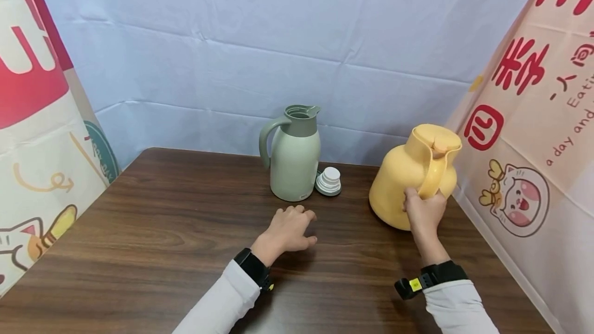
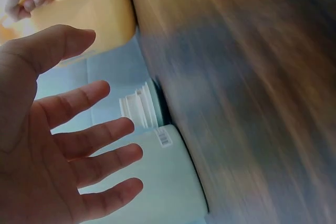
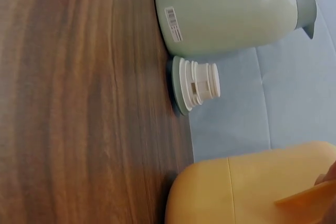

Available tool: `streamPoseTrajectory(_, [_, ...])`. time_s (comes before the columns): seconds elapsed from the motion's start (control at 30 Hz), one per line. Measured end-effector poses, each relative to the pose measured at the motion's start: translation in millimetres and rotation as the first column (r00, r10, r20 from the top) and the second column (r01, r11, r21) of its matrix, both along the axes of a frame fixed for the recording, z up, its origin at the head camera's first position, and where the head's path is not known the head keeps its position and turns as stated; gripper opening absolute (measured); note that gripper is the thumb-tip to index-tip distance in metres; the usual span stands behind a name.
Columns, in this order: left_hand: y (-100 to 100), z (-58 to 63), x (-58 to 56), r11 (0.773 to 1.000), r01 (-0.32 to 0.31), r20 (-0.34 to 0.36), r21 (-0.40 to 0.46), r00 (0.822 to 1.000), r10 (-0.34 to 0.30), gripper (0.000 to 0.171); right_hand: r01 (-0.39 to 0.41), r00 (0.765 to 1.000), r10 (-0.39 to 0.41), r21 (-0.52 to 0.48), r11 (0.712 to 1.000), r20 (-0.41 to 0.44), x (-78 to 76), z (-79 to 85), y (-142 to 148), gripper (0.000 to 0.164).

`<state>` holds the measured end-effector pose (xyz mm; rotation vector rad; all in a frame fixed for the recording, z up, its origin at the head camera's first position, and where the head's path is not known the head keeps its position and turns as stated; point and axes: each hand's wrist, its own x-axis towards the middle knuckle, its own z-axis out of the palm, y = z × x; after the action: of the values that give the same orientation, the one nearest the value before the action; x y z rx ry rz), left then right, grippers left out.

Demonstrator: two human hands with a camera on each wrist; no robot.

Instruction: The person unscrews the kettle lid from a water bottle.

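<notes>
My right hand (image 1: 424,213) grips the handle of a yellow vacuum jug (image 1: 393,184), its lid on, at the right of the table. In the head view the jug leans a little to the right. My left hand (image 1: 286,230) hovers over the middle of the table, fingers spread and holding nothing. Just beyond it a green vacuum jug (image 1: 294,161) stands upright with its top uncovered and its handle to the left. Beside its base lies the stopper (image 1: 330,179), white threaded part up; the right wrist view shows its ridges and green rim.
Everything is on a dark wood-grain table (image 1: 162,231). A pale cloth backdrop (image 1: 223,66) hangs along the back edge, and printed cloths line the left (image 1: 42,143) and right (image 1: 524,143) sides, the right one close to the yellow jug.
</notes>
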<state>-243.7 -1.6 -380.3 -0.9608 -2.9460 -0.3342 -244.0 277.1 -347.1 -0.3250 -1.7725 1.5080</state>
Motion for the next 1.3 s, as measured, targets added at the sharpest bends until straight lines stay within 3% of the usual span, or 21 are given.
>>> streamPoseTrajectory(0.17, [-8.8, 0.6, 4.7, 1.0, -0.016, -0.024, -0.023, 1.0, 0.015, 0.043, -0.068, 0.991, 0.06, -0.063, 0.996, -0.119, 5.5, -9.5, 0.5, 0.018])
streamPoseTrajectory(0.4, [-17.6, 1.2, 11.7, 0.997, -0.05, -0.059, -0.056, 0.997, 0.047, 0.045, -0.062, 0.996, 0.054, -0.101, 0.993, -0.074, 24.1, 1.4, -15.3, 0.02])
streamPoseTrajectory(0.5, [-22.0, 1.4, 15.6, 0.997, -0.052, -0.073, -0.053, 0.996, 0.048, 0.046, -0.091, 0.991, 0.079, -0.114, 0.989, -0.11, 13.9, -18.8, -4.0, 0.021])
streamPoseTrajectory(0.57, [-25.5, 1.4, 18.2, 0.997, -0.052, -0.081, -0.051, 0.996, 0.048, 0.046, -0.187, 0.972, 0.159, -0.157, 0.97, -0.174, 8.7, -32.4, 5.3, 0.02])
streamPoseTrajectory(0.67, [-30.1, 1.7, 21.0, 0.997, -0.058, -0.096, -0.055, 0.994, 0.052, 0.046, -0.228, 0.957, 0.2, -0.118, 0.966, -0.212, -8.8, -66.2, 26.8, 0.02])
streamPoseTrajectory(0.73, [-32.8, 2.6, 22.5, 0.996, -0.061, -0.098, -0.057, 0.994, 0.055, 0.047, -0.239, 0.951, 0.214, -0.091, 0.967, -0.221, -12.1, -77.7, 31.9, 0.019])
streamPoseTrajectory(0.8, [-35.4, 4.0, 23.3, 0.997, -0.066, -0.1, -0.051, 0.993, 0.06, 0.046, -0.18, 0.965, 0.172, -0.024, 0.983, -0.197, -17.6, -89.9, 35.9, 0.018])
streamPoseTrajectory(1.0, [-44.1, 7.2, 24.5, 0.996, -0.085, -0.096, -0.025, 0.992, 0.082, 0.046, -0.258, 0.95, 0.241, -0.063, 0.964, -0.198, 19.4, -45.4, -5.0, 0.019])
streamPoseTrajectory(1.03, [-45.9, 7.1, 24.6, 0.996, -0.087, -0.095, -0.023, 0.992, 0.084, 0.046, -0.287, 0.94, 0.266, -0.074, 0.955, -0.212, 20.5, -45.8, -6.3, 0.018])
streamPoseTrajectory(1.1, [-49.4, 6.6, 25.0, 0.996, -0.088, -0.089, -0.015, 0.992, 0.087, 0.046, -0.306, 0.933, 0.286, -0.064, 0.95, -0.217, 16.1, -56.9, -2.1, 0.018])
streamPoseTrajectory(1.23, [-56.7, 5.1, 25.5, 0.996, -0.094, -0.081, -0.009, 0.992, 0.093, 0.046, -0.385, 0.897, 0.353, -0.078, 0.92, -0.267, -2.3, -92.2, 16.1, 0.021])
streamPoseTrajectory(1.3, [-60.0, 4.4, 25.6, 0.995, -0.097, -0.08, -0.007, 0.992, 0.096, 0.046, -0.389, 0.894, 0.363, -0.052, 0.92, -0.262, -3.7, -97.0, 14.6, 0.023])
